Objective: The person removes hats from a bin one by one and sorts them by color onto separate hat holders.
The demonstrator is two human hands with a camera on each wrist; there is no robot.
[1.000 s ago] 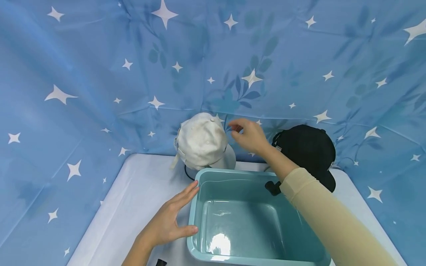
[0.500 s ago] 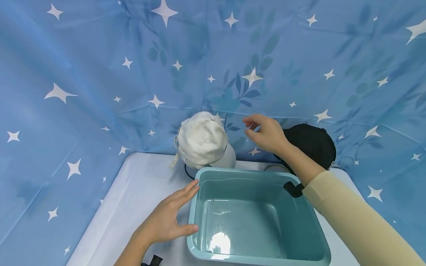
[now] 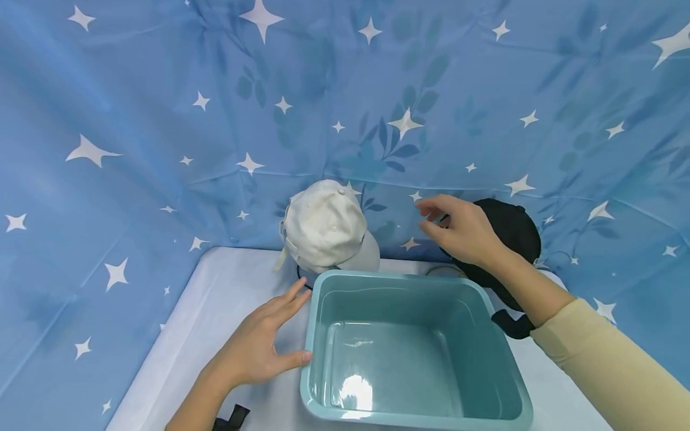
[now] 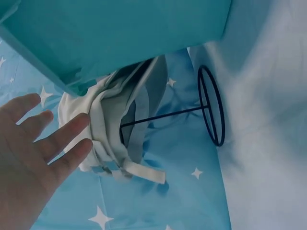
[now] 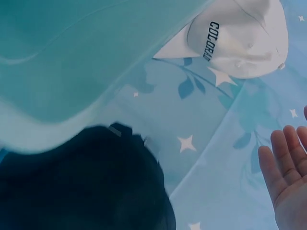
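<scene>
A teal plastic tub (image 3: 399, 371) stands on the white table. My left hand (image 3: 256, 342) is at its left side, fingers spread, with fingertips right by the rim and nothing held. A white baseball cap (image 3: 326, 224) sits behind the tub on a thin black wire stand (image 4: 211, 108). The right wrist view shows dark lettering on its front. At the back right is a black baseball cap (image 3: 514, 227). My right hand (image 3: 465, 232) hovers in front of this cap's left side, fingers loosely bent and holding nothing, partly covering it.
A blue curtain (image 3: 162, 108) with white stars hangs behind and beside the table. The white tabletop (image 3: 183, 335) shows to the left of the tub. A black strap (image 3: 512, 325) is on my right wrist.
My right hand has moved right, from beside the white cap to in front of the black cap. My left hand has shifted slightly left. Both caps and the tub have stayed put.
</scene>
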